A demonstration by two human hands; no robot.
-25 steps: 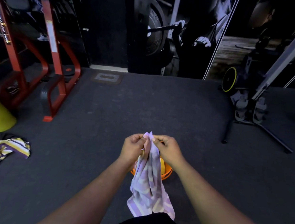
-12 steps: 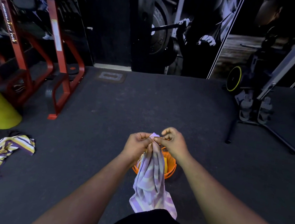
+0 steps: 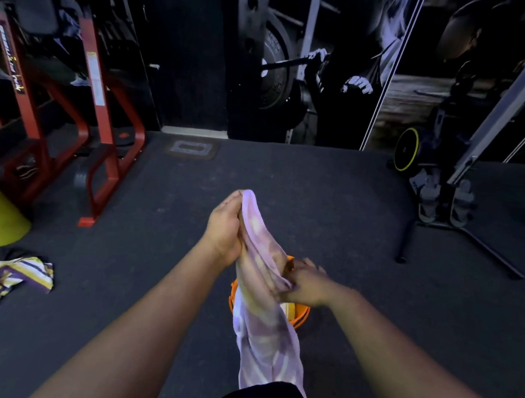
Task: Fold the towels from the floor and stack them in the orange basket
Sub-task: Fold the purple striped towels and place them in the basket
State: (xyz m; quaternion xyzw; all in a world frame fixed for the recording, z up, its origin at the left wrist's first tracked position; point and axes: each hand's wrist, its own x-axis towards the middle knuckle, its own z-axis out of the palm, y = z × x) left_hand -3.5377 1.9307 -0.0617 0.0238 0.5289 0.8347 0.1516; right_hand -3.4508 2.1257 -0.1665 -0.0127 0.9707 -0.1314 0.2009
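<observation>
The left hand point(image 3: 226, 227) is gripping the purple towel point(image 3: 264, 318) up high. The right hand point(image 3: 306, 285) is pinching it lower, over the orange basket point(image 3: 300, 315). Another striped towel point(image 3: 3, 285) is lying at the left.

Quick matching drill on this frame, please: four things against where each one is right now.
Things:
1. pale lilac patterned towel
2. round orange plastic basket
3. purple, yellow and white striped towel
4. red steel gym frame

Places:
A. crumpled on the floor, far left
B. standing at the back left
C. hanging from both hands
D. on the floor behind the hanging towel

Pairs: 1-C, 2-D, 3-A, 4-B
</observation>
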